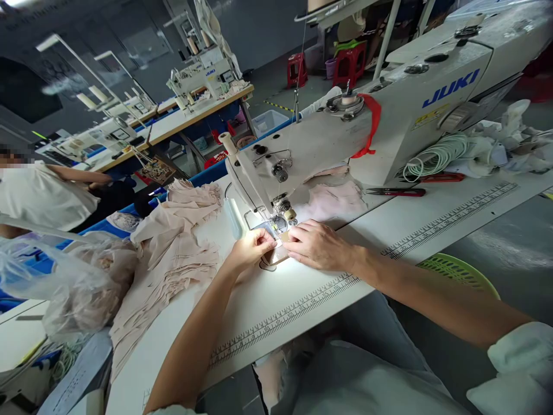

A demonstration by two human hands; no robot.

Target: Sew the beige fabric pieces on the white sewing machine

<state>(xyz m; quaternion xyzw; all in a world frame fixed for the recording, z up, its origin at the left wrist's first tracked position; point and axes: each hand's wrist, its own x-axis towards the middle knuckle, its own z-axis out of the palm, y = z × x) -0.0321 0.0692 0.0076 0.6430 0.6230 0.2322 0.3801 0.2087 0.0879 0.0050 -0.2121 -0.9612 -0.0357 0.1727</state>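
Under the lit needle area of a white sewing machine (302, 141), a small beige fabric piece (279, 254) lies on the machine bed. My left hand (252, 249) pinches the left edge of this piece, thumb and fingers pressed together. On its right side my right hand (314, 245) has its fingers bent and closed on the fabric close to the presser foot. The exact fingertip contact is partly hidden by the hand. Behind the needle area, a pale pink fabric piece (334, 199) rests on the table.
Layered beige fabric (173, 248) and a plastic bag (93, 276) lie at left. Snips (395, 192), coiled cord (436, 155) and scraps (492, 147) sit at right. A ruler strip (285, 320) runs along the table's front. A person (47, 193) sits at far left.
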